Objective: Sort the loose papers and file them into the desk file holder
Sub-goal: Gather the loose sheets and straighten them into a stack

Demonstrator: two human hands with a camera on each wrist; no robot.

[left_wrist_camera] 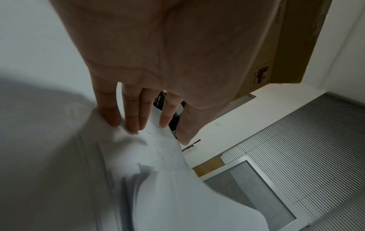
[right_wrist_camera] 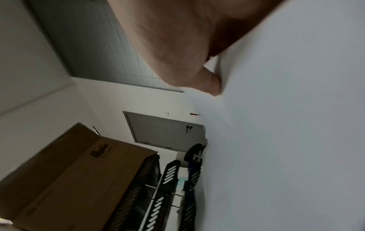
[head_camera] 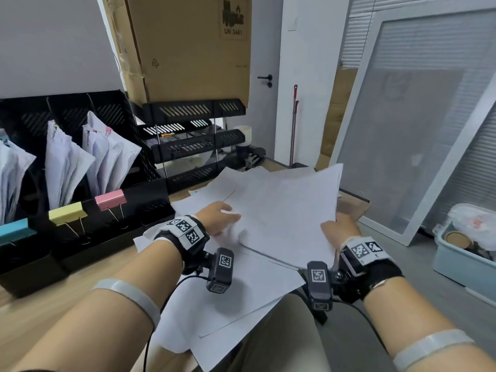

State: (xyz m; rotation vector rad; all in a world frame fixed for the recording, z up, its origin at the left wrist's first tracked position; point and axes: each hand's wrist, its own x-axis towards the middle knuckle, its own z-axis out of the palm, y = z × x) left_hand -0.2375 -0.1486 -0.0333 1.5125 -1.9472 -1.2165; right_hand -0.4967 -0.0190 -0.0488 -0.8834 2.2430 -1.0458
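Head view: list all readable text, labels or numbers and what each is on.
"UN 3481": sticker on the cardboard box, under a black pictogram.
Small triangle mark lower on the box: too small to read.
Square coded markers on the wrist bands: patterns, no text.
Papers in the file holder and on the desk: print too faint or blurred to read.
Left wrist view shows the box sticker sideways, blurred.

A: What's worn on the arms?
B: Bare forearms, no sleeves. Black wrist straps w/ white square-code marker blocks on the left hand (head_camera: 218,220) & right hand (head_camera: 340,227). Black cam module under each wrist, white code tag on it. Clear band per forearm, thin black cables trailing back.
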